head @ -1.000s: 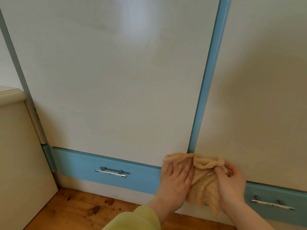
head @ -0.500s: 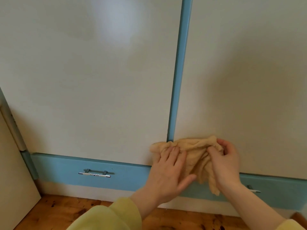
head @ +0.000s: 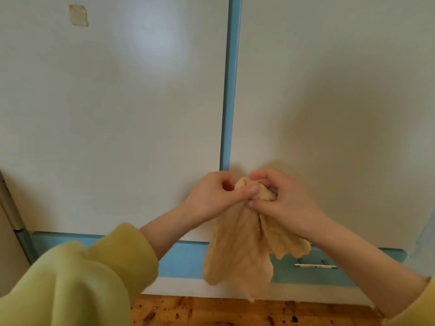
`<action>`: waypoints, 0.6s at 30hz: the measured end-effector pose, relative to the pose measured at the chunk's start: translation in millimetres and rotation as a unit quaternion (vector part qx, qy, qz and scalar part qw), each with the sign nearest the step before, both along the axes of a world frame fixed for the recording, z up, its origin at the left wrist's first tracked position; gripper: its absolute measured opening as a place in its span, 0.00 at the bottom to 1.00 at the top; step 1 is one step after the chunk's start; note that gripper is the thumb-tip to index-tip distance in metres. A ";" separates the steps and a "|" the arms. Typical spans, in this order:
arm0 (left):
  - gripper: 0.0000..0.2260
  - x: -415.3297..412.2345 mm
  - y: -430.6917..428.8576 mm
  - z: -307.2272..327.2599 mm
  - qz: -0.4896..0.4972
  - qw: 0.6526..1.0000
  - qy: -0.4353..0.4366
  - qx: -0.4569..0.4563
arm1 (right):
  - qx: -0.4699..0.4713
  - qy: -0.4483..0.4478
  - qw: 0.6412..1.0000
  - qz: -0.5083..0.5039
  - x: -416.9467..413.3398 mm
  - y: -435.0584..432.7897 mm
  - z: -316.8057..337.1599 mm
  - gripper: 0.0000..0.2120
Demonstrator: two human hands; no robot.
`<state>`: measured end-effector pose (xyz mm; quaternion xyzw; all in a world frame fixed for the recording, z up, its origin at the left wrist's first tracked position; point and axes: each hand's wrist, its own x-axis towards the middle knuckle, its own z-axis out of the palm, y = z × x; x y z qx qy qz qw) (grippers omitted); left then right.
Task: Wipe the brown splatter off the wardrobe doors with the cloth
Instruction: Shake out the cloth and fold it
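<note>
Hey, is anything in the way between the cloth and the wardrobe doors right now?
Nothing visible. The left hand and right hand pinch the cloth at its top; it hangs in front of the wardrobe doors, near the blue strip between them.

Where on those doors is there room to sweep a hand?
Free: left door between tan sticker and blue strip; right door, right of that strip. Crowded: the strip's foot, where left hand and right hand grip the cloth.

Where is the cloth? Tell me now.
In the head view the cloth hangs low, just right of centre, gripped at its top by the left hand and right hand, in front of the blue rail, left of the handle.
</note>
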<state>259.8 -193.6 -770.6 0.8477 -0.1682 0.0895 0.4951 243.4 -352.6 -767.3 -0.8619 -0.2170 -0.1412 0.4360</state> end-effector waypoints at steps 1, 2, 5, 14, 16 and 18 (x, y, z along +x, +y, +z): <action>0.12 -1.7 1.6 7.0 -0.031 0.999 0.019 -0.019 | -0.013 0.025 1.000 0.006 -2.8 -1.3 8.8 0.20; 0.09 -3.3 3.6 12.6 -0.054 0.997 0.032 -0.035 | -0.017 0.065 0.998 0.019 -5.2 -4.2 17.8 0.21; 0.05 -8.3 8.9 26.9 -0.099 0.990 0.067 -0.076 | 0.050 0.153 0.986 0.044 -7.1 -16.9 44.6 0.16; 0.05 -18.9 19.3 73.2 -0.140 0.980 0.062 -0.126 | 0.156 0.327 0.925 0.112 8.4 -23.2 65.1 0.26; 0.06 -21.9 22.1 78.1 -0.148 0.980 0.056 -0.121 | 0.186 0.335 0.915 0.129 10.1 -21.0 70.3 0.23; 0.06 -24.9 26.0 78.5 -0.153 0.979 0.053 -0.121 | 0.204 0.346 0.903 0.149 11.2 -20.2 77.0 0.21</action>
